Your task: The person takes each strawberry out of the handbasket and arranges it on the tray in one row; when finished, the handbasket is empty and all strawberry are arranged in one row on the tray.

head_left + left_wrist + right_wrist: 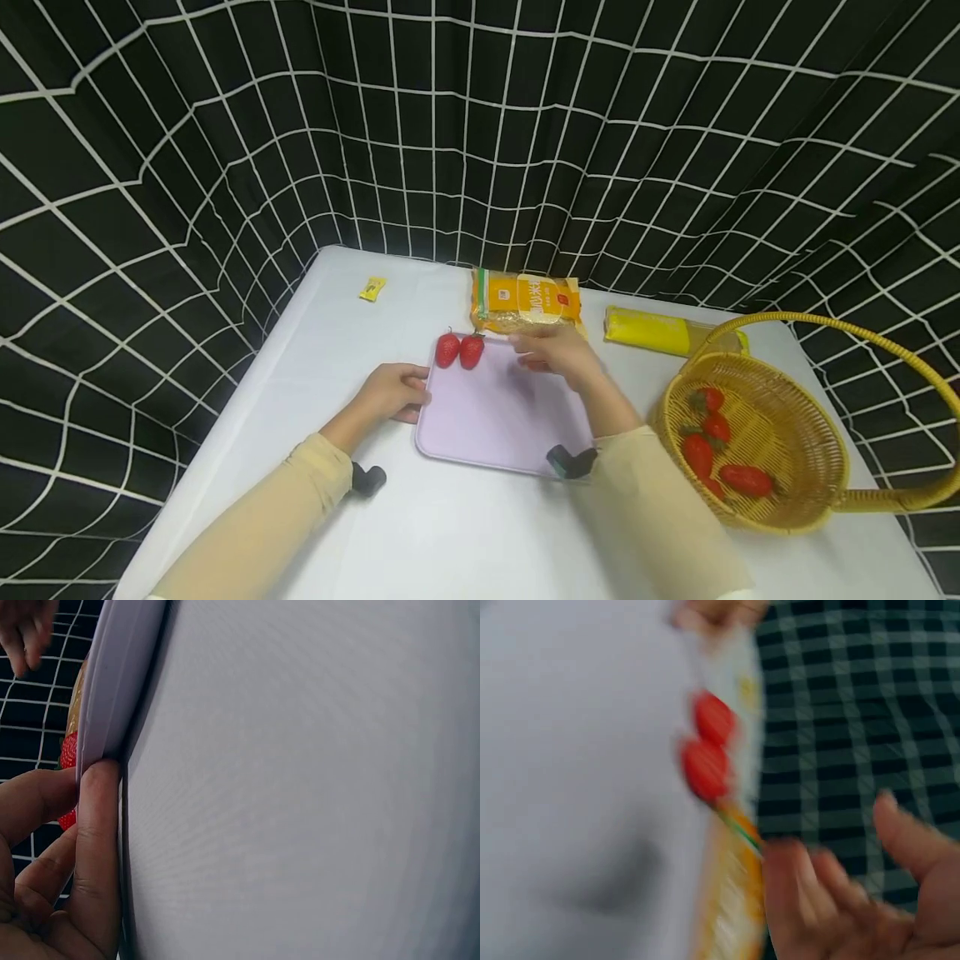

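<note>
My left hand (390, 392) on the tray (487, 417), my right hand (558, 357) empty over it
Left thumb and fingers pinch the tray's left edge, presumably so it won't shift; two strawberries (447, 351) lie side by side in its far left corner, perhaps to leave room; my right fingers, loosely bent, hold nothing; the basket (806, 433) with more strawberries (746, 480) stands at the right, seemingly for easy reach
</note>
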The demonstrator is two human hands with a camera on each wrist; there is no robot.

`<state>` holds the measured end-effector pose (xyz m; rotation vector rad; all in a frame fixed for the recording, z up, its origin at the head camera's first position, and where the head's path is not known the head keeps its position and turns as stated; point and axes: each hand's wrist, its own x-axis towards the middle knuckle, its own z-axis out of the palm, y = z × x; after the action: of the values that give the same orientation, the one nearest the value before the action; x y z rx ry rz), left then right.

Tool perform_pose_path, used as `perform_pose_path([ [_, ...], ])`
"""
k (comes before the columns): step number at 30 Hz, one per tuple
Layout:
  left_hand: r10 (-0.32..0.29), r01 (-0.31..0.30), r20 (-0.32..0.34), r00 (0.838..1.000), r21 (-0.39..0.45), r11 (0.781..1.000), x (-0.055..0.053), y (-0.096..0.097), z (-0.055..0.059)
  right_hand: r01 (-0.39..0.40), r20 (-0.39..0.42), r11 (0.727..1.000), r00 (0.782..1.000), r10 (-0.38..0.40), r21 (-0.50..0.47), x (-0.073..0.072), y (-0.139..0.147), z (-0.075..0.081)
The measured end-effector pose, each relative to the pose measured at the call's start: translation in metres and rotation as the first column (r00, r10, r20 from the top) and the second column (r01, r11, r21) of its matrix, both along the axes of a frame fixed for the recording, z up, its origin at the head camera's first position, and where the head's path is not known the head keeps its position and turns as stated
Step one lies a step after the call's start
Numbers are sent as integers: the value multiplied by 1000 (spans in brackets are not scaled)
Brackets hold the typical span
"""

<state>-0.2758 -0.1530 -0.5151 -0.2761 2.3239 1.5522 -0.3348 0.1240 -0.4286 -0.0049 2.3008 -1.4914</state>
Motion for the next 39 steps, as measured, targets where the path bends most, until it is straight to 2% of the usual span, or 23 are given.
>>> perform_pose_path([
  [2, -1, 1, 1, 1000, -2, 1000, 0, 0, 0, -103, 32, 991, 994, 106, -84, 7, 37, 20],
  [5, -5, 5, 5, 1000, 9, 1000, 1, 0, -1, -248, 52, 960, 965, 256, -131, 20, 104, 45],
  [7, -10, 9, 5, 1000, 17, 1000, 1, 0, -1, -318, 68, 933, 940, 333, -166, 27, 153, 54],
  [9, -12, 12, 6, 1000, 26, 1000, 2, 1, -1, -332, 91, 909, 927, 363, -251, 33, 202, 55],
  [12, -13, 13, 1, 1000, 24, 1000, 2, 1, 0, -225, 173, 868, 929, 329, -442, 36, 265, 44],
  [14, -7, 7, 5, 1000, 26, 1000, 2, 0, 1, -84, 263, 809, 922, 285, -581, 34, 295, 33],
  [16, -2, 2, 14, 1000, 24, 1000, 1, -1, 1, 63, 360, 743, 900, 247, -666, 31, 315, 20],
  [17, 0, -1, 20, 1000, 25, 1000, 1, -1, 1, 131, 404, 721, 888, 219, -680, 30, 322, 14],
  [18, 2, -3, 24, 1000, 27, 1000, 1, -1, 0, 203, 454, 716, 874, 176, -668, 29, 326, 10],
  [19, 3, -4, 26, 1000, 29, 1000, 2, -1, 0, 266, 492, 723, 863, 116, -638, 29, 329, 6],
  [21, 7, -8, 26, 1000, 31, 999, 2, -1, 0, 374, 542, 766, 840, -39, -524, 29, 331, 1],
  [23, 8, -9, 22, 1000, 35, 999, 2, 0, -1, 440, 564, 804, 809, -163, -399, 31, 331, -2],
  [24, 8, -8, 19, 1000, 41, 999, 3, 1, -1, 458, 579, 816, 792, -194, -353, 31, 332, -4],
  [25, 6, -7, 16, 1000, 41, 999, 3, 2, -1, 461, 586, 823, 784, -204, -331, 31, 333, -7],
  [27, 10, -11, 16, 1000, 49, 999, 3, 2, -2, 432, 594, 843, 785, -176, -322, 29, 334, -13],
  [30, 10, -10, 12, 1000, 52, 999, 4, 1, -4, 448, 598, 843, 776, -200, -299, 25, 329, -20],
  [31, 7, -7, 10, 1000, 50, 999, 4, 1, -4, 438, 588, 850, 784, -201, -293, 24, 326, -22],
  [32, 7, -8, 11, 1000, 53, 999, 4, 1, -5, 450, 580, 849, 783, -227, -276, 25, 322, -22],
  [33, 7, -7, 10, 1000, 52, 999, 3, 1, -5, 480, 579, 837, 772, -262, -262, 25, 317, -22],
  [35, 11, -12, 10, 1000, 51, 999, 3, 1, -6, 500, 577, 825, 766, -282, -262, 24, 307, -21],
  [37, 16, -17, 6, 1000, 41, 999, 3, 1, -6, 487, 566, 835, 776, -278, -258, 21, 297, -20],
  [39, 19, -19, 1, 1000, 29, 999, 3, 2, -6, 491, 540, 839, 783, -307, -235, 17, 288, -18],
])
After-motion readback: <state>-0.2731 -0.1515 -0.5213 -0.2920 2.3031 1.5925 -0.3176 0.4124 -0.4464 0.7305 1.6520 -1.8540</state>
